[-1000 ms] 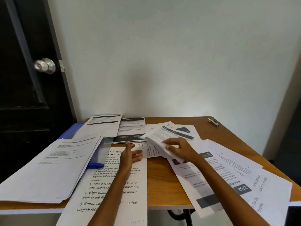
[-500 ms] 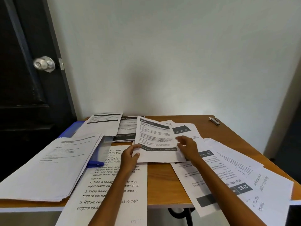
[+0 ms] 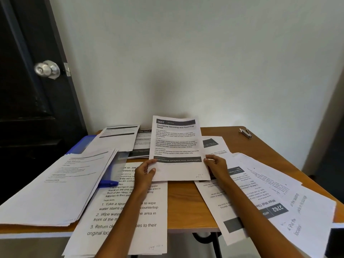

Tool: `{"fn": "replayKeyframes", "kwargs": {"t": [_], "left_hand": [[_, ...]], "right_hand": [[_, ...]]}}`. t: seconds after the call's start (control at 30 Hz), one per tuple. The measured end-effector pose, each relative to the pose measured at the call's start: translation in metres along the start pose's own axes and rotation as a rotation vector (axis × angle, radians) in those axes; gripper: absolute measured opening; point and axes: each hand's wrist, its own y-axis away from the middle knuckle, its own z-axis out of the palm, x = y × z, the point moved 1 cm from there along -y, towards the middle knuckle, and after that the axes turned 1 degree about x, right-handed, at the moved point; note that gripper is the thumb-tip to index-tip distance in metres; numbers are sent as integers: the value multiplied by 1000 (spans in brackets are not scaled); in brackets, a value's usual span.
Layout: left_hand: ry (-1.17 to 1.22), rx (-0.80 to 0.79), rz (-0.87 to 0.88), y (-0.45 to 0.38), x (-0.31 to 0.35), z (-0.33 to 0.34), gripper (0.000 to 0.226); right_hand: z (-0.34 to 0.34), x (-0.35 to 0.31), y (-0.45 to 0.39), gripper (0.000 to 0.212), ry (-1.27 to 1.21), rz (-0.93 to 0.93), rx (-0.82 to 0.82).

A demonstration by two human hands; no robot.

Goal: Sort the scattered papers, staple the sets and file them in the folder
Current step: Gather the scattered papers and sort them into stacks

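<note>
Wooden counter (image 3: 186,205) against a pale wall, strewn with papers; one sheet up for reading.

Sheet 2657 (image 3: 176,146) stands tilted up above the counter's middle, the left hand (image 3: 145,174) and right hand (image 3: 216,167) each pinching a lower corner between thumb and fingers (image 3: 151,170). Best read the header number, then match it to its set; blue folder (image 3: 81,146) lies left of the sheet, stapler (image 3: 246,132) far right.
</note>
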Motion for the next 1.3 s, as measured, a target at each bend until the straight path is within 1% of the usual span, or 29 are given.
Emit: {"fn": "replayKeyframes", "kwargs": {"t": [0.17,0.37,0.47,0.53,0.6,0.7,1.3], "left_hand": [[0,3,-1,1,2,2,33],[1,-17,-11,1,0,0,29],[-54,-5,-23,1,-2,1,25],[-78,15,-28,0,-3,2,22],[-108,30,-16,1,-3,4,18],[-183,14,19,0,-4,5,15],[-243,13,-20,2,-1,6,21]], "right_hand": [[0,4,-4,19,-9,3,-5],[2,6,-8,15,-16,-12,49],[-1,8,-10,14,49,6,171],[-5,10,-12,19,93,28,288],[-7,11,-13,22,115,52,353],[-7,9,-14,26,146,61,353],[-10,1,-6,26,64,56,385]]}}
